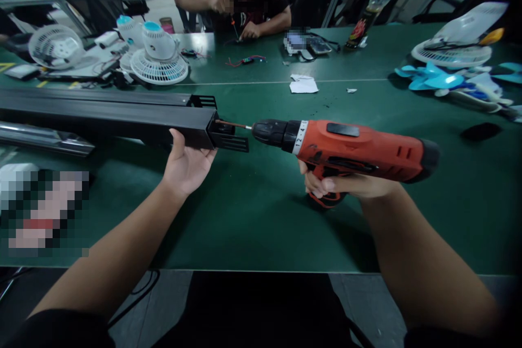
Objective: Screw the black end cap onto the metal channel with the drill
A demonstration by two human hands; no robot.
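My right hand (326,182) grips the handle of a red and black cordless drill (362,147), which points left. Its long thin bit (234,124) reaches into the open end of a long black rectangular housing (163,122); whether the tip meets a screw is hidden. My left hand (190,166) is wrapped around that end from below, thumb at the near side and fingers underneath. A slotted black bracket (232,141) sticks out of the end beside the bit. Behind lies a second black housing (155,99) with a similar slotted end.
A shiny clear-plastic-like strip (44,137) lies at left on the green table (261,217). White fan parts (159,65) stand at back left, blue fan blades (432,77) at right. Paper scraps (304,84) and a bottle (369,16) are farther back. Opposite, a person (244,5) works with a screwdriver.
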